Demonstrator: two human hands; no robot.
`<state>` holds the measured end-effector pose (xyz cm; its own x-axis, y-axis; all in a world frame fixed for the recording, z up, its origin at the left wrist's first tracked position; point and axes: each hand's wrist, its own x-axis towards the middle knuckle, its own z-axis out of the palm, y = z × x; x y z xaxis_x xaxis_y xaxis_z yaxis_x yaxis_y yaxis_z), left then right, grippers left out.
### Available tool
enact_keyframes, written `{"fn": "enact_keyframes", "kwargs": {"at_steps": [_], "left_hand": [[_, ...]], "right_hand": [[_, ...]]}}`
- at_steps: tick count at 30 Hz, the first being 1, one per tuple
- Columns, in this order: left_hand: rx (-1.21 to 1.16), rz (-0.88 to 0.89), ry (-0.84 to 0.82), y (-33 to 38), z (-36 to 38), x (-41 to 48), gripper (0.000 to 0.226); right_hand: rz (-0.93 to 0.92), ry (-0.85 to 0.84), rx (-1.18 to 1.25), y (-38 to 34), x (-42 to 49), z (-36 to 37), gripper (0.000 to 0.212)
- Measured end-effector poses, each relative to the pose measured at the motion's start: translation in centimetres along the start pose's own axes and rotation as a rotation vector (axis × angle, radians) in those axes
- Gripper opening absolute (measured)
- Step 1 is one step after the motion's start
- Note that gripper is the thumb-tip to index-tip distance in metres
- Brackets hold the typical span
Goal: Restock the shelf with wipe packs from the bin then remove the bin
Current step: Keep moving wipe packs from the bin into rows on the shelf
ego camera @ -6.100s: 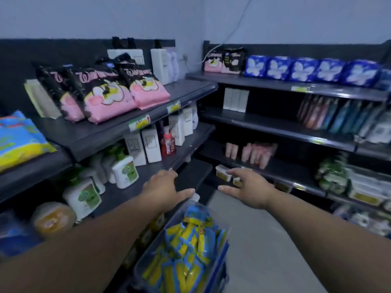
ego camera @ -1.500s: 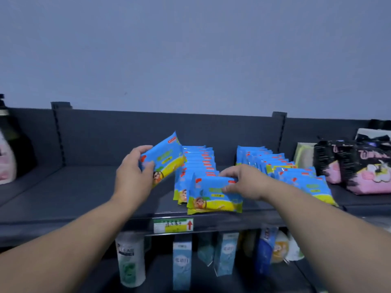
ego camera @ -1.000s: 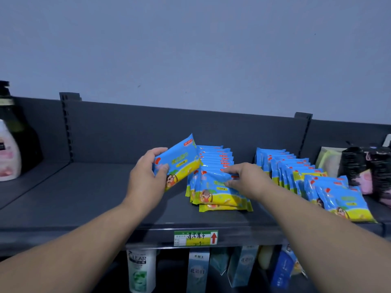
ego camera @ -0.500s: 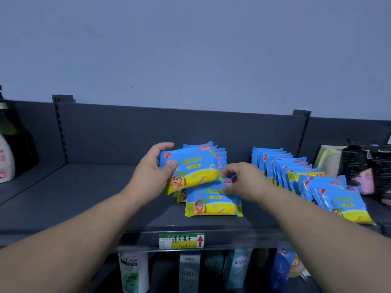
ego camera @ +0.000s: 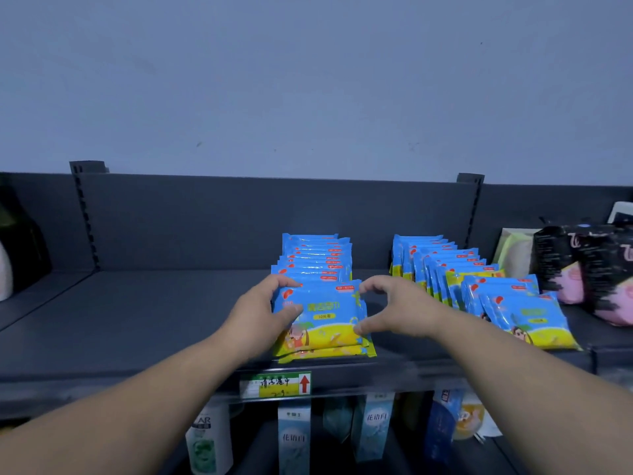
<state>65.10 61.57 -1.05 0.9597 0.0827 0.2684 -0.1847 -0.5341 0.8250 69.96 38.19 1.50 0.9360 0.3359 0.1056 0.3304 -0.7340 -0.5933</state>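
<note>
Head view shows the left hand (ego camera: 260, 317) pinching the upper left corner of a pack (ego camera: 325, 317), fingers over its top and thumb on its face. The right hand (ego camera: 394, 313) curves round its right edge, thumb low on the side and fingers curled at the top corner. The hands are apart, one at each side of the pack. The pack is at the front of the left row (ego camera: 315, 258), on top of other packs that lie near the front edge of the shelf (ego camera: 137, 323), just above the label (ego camera: 275, 385). To do this step well, I think both hands should push the pack back evenly and keep its sides in line with the row, so nothing slides off the edge. The right row (ego camera: 445, 265) is near and spreads forward, so the right hand should avoid it. The bin is not in view.
</note>
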Motion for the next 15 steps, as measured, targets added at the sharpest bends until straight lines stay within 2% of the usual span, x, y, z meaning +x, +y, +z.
{"fn": "enact_keyframes", "kwargs": {"at_steps": [4, 9, 12, 15], "left_hand": [[0.161, -0.004, 0.001, 0.3, 0.7, -0.3, 0.039], [0.266, 0.026, -0.121, 0.4, 1.3, -0.5, 0.074], [0.288, 0.030, -0.110, 0.3, 1.5, -0.2, 0.078], [0.305, 0.074, -0.053, 0.1, 1.9, 0.0, 0.078]], "right_hand": [[0.036, -0.019, 0.004, 0.6, -0.3, 0.3, 0.060], [0.014, -0.055, 0.009, 0.3, -0.8, 0.6, 0.098], [-0.006, -0.065, -0.026, -0.3, -0.7, 0.8, 0.092], [-0.017, 0.015, -0.107, -0.7, -0.5, 1.4, 0.089]]}}
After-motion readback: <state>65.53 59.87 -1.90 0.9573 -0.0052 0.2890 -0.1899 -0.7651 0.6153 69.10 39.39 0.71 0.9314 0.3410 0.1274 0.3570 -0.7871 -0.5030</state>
